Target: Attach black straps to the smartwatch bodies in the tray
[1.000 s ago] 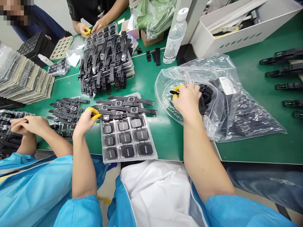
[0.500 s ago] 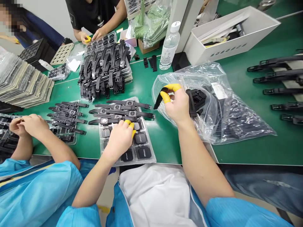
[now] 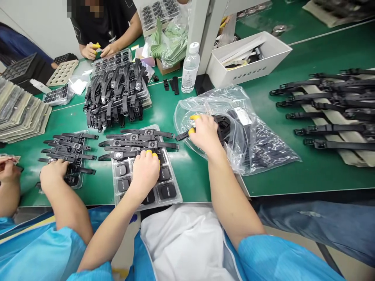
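Note:
My left hand (image 3: 145, 169), with yellow finger covers, is closed over the middle of a clear compartment tray (image 3: 177, 195); what its fingers hold is hidden. Square black watch faces (image 3: 168, 191) sit in the tray, and several strapped watches (image 3: 137, 143) lie across its far end. My right hand (image 3: 205, 134), also with yellow finger covers, is closed on a black strap (image 3: 183, 136) at the mouth of an open clear plastic bag (image 3: 265, 150). More black straps (image 3: 222, 127) lie inside the bag, right beside that hand.
A large pile of strapped watches (image 3: 117, 91) stands beyond the tray. A water bottle (image 3: 190, 68) and a white box (image 3: 252, 64) stand at the back. To the left, a co-worker's hand (image 3: 54, 173) touches another watch tray. More watches (image 3: 336, 111) lie right.
The view has shifted, so most table items appear further left. My right hand has turned palm-down, with the strap lower and flatter. The neighbouring co-worker's hand has reached onto their watch tray.

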A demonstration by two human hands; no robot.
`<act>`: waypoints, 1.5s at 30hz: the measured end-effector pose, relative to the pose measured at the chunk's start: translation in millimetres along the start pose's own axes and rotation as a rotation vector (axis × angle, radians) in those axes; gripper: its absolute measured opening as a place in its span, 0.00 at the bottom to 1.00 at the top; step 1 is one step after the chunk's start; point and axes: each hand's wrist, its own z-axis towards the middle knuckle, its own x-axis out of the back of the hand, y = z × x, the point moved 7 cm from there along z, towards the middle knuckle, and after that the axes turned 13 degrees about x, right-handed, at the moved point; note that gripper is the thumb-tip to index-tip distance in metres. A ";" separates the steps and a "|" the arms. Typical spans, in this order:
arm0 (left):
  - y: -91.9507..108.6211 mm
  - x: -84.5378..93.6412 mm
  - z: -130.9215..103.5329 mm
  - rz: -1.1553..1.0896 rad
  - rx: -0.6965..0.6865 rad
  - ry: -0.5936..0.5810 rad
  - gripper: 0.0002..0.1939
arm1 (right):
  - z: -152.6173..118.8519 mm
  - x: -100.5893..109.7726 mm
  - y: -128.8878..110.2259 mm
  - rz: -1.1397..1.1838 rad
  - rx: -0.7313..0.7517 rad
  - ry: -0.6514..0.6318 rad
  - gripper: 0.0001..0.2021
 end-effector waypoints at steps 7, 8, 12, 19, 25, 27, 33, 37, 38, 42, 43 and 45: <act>-6.5 1.8 7.2 -0.030 0.022 -0.059 0.12 | -7.8 -32.7 -17.3 0.049 0.231 -0.375 0.18; -7.8 2.4 8.4 -0.036 0.023 -0.069 0.12 | -8.0 -33.3 -16.4 0.053 0.240 -0.377 0.17; -15.7 6.9 12.9 -0.108 -0.016 -0.115 0.11 | -8.0 -35.4 -11.9 0.046 0.242 -0.344 0.14; -36.2 13.6 14.8 -0.270 -0.053 -0.225 0.10 | -6.5 -37.9 -12.2 -0.002 0.241 -0.279 0.09; -50.9 13.6 34.6 -0.402 -0.073 -0.201 0.10 | -1.4 -33.4 -7.7 0.015 0.189 -0.201 0.04; -55.9 13.8 43.8 -0.476 -0.102 -0.206 0.10 | 0.9 -28.1 -6.2 0.057 0.147 -0.156 0.04; -76.0 26.8 66.9 -0.798 -0.130 -0.107 0.11 | 1.5 -1.5 -6.6 0.255 -0.073 0.086 0.10; -92.9 29.7 77.4 -0.944 -0.079 0.015 0.11 | -1.2 5.2 -23.8 0.570 -0.105 0.246 0.15; -95.6 29.0 78.3 -0.960 -0.062 0.028 0.10 | -1.7 1.9 -31.4 0.686 -0.105 0.231 0.16; -96.7 28.7 72.7 -1.040 0.030 0.063 0.08 | -9.1 -22.4 -77.3 1.262 -0.141 -0.043 0.22; -93.4 28.5 70.4 -1.065 0.047 0.072 0.07 | -12.4 -26.4 -89.1 1.372 -0.156 -0.103 0.24; -82.4 25.3 67.5 -1.092 0.062 0.078 0.08 | -18.6 -31.2 -106.5 1.481 -0.190 -0.162 0.23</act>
